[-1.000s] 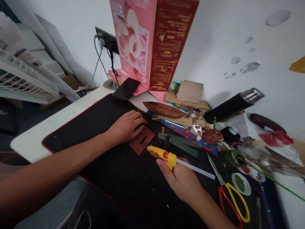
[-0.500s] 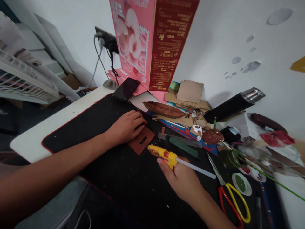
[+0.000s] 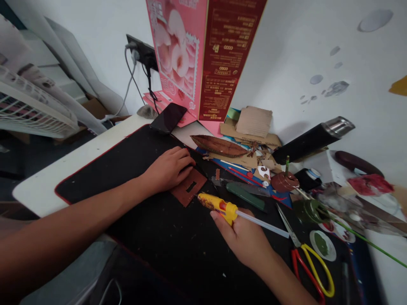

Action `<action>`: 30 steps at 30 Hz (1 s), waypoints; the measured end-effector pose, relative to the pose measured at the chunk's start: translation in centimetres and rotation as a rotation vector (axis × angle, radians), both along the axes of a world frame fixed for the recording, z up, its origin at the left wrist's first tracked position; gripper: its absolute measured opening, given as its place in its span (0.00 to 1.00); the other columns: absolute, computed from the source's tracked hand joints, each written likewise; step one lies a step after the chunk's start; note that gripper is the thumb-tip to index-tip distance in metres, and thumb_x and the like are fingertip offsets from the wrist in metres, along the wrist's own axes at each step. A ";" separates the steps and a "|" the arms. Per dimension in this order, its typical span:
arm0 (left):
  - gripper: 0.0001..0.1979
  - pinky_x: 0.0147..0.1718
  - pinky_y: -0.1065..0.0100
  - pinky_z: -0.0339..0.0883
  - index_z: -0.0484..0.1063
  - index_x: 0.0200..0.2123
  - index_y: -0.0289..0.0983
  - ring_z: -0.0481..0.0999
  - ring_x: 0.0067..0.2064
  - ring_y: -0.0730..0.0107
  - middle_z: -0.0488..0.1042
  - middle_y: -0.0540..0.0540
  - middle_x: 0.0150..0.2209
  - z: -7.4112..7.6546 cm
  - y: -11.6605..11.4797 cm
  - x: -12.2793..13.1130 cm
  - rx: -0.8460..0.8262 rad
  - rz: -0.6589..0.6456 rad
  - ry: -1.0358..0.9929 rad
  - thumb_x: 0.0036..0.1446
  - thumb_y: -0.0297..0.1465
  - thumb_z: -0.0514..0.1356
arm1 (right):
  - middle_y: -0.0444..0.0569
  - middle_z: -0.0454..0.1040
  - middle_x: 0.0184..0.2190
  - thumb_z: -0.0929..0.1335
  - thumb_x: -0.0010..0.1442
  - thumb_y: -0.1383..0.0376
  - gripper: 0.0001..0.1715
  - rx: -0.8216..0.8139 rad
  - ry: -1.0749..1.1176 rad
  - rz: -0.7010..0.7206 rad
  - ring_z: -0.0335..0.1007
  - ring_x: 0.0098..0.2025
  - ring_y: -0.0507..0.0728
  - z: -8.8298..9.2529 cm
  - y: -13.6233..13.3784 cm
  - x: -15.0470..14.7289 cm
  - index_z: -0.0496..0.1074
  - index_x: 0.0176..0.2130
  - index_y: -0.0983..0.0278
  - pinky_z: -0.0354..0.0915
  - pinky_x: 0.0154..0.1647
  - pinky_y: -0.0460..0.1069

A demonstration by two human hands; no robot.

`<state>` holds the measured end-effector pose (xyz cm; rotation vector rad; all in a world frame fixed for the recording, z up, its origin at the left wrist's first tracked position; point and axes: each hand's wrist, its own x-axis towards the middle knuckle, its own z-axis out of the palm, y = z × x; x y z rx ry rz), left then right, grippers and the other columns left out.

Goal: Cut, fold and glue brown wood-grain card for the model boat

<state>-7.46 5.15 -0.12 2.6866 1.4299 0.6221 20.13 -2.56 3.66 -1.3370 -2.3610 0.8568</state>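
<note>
My left hand [image 3: 173, 169] lies palm down on the upper left corner of a flat brown piece [image 3: 190, 192] with a small rectangular slot. Its fingers lie flat, close to one another. My right hand [image 3: 243, 237] is wrapped round a yellow glue gun [image 3: 219, 206], whose tip points left, close to the piece's right edge. A clear glue stick [image 3: 263, 223] juts from the gun's back. Beyond the gun lie a green-handled knife [image 3: 244, 196] and a tiny brown strip [image 3: 217, 174].
Scissors [image 3: 313, 258] lie at the right, near a dish of green paint [image 3: 322, 245]. A brown boat-shaped shell [image 3: 219, 146], cardboard scraps [image 3: 254, 121] and a black flask [image 3: 311, 137] stand behind. A phone [image 3: 168, 118] rests before a tall pink box [image 3: 181, 55].
</note>
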 end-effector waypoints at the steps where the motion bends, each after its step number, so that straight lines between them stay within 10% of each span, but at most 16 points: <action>1: 0.13 0.50 0.55 0.69 0.77 0.47 0.37 0.73 0.48 0.55 0.76 0.40 0.46 0.0 0.0 0.0 -0.002 0.002 -0.001 0.73 0.33 0.53 | 0.54 0.86 0.40 0.60 0.75 0.51 0.25 0.001 -0.004 0.008 0.84 0.45 0.66 0.0 0.0 0.0 0.81 0.50 0.60 0.77 0.46 0.59; 30: 0.13 0.50 0.55 0.69 0.77 0.47 0.37 0.72 0.48 0.54 0.75 0.40 0.46 0.0 0.0 0.0 -0.021 0.009 -0.010 0.73 0.33 0.53 | 0.54 0.86 0.41 0.61 0.74 0.51 0.25 -0.058 0.027 -0.030 0.84 0.45 0.65 0.2 0.4 -0.3 0.80 0.51 0.60 0.76 0.47 0.57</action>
